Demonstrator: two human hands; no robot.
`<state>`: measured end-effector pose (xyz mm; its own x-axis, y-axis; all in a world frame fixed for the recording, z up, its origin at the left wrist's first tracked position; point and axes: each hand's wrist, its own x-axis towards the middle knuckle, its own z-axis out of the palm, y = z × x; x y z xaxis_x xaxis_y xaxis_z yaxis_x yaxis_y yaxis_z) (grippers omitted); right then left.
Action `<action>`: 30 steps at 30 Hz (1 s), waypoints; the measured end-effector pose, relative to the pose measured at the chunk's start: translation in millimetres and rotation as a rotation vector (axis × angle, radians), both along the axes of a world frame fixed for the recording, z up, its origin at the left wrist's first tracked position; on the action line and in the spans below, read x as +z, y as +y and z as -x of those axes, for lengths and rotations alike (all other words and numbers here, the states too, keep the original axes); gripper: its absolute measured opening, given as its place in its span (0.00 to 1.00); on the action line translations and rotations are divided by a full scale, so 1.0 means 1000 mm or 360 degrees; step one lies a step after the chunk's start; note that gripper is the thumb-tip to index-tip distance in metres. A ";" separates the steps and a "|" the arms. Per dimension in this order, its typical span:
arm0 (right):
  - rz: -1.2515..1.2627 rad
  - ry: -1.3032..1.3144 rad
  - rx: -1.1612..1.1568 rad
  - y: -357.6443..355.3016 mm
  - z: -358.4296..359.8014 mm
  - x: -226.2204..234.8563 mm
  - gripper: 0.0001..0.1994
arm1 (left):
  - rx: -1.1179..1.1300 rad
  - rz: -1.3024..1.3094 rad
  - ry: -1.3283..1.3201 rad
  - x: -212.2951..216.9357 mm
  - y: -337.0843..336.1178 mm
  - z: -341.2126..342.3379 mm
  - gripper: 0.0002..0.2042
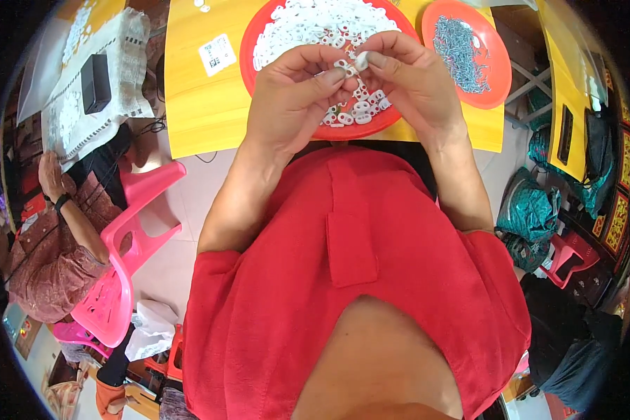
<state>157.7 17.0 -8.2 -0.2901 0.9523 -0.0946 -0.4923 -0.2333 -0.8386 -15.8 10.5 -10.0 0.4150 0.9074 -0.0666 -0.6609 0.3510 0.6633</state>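
Observation:
Both my hands meet over a round red tray [248,56] heaped with small white plastic pieces [315,21], many with two holes. My left hand [287,94] pinches one small white plastic piece with holes [344,67] between thumb and fingers. Close against it, my right hand [423,87] pinches a rounded white plastic piece [362,61]. The fingertips partly cover both pieces, so I cannot tell whether they are joined. Looser white pieces [361,110] lie at the tray's near side, below my fingers.
To the right, an orange-red plate [497,87] holds many small metal screws [458,56]. A white printed card [218,54] lies on the yellow tabletop [196,105]. At left, another person's arm [84,224] rests near a cloth-covered table with a black box [96,84], beside a pink chair [112,301].

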 end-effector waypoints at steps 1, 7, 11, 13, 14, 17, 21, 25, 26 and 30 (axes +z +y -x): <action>-0.0002 0.0000 0.0000 -0.002 0.004 0.002 0.10 | 0.0013 0.0013 0.0006 0.001 -0.001 -0.001 0.08; 0.0009 -0.0220 -0.0095 -0.009 0.012 0.012 0.08 | 0.0010 -0.0001 0.0033 0.000 -0.002 0.000 0.08; -0.0079 -0.0484 0.0000 -0.009 0.007 0.023 0.08 | 0.0026 -0.0024 0.0080 0.001 -0.002 0.000 0.08; -0.0119 -0.0559 0.0030 -0.008 0.006 0.025 0.08 | 0.0016 -0.0023 0.0085 0.001 0.000 0.001 0.08; -0.0139 -0.0587 0.0062 -0.008 0.006 0.026 0.08 | 0.0007 -0.0024 0.0088 0.001 0.000 0.001 0.08; -0.0174 -0.0672 0.0119 -0.008 0.004 0.029 0.08 | -0.0006 0.0015 0.0098 0.000 -0.001 0.001 0.08; -0.0193 -0.0692 0.0090 -0.007 0.000 0.026 0.09 | -0.0054 0.0036 0.0111 -0.002 0.001 0.001 0.08; -0.0221 -0.0691 0.0011 -0.008 -0.002 0.019 0.09 | -0.0006 -0.0016 0.0184 0.002 -0.002 -0.002 0.08; -0.0252 -0.0738 0.0012 -0.008 -0.003 0.018 0.09 | 0.0049 -0.0054 0.0272 0.003 -0.003 -0.003 0.08; -0.0303 -0.0802 0.0007 -0.009 -0.001 0.028 0.06 | 0.0120 -0.0102 0.0283 0.003 -0.003 -0.004 0.08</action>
<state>158.6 7.6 20.0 -0.2576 0.9650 -0.0487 -0.0175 -0.0551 -0.9983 -12.2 7.6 -6.6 0.3323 0.9403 -0.0739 -0.5541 0.2580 0.7915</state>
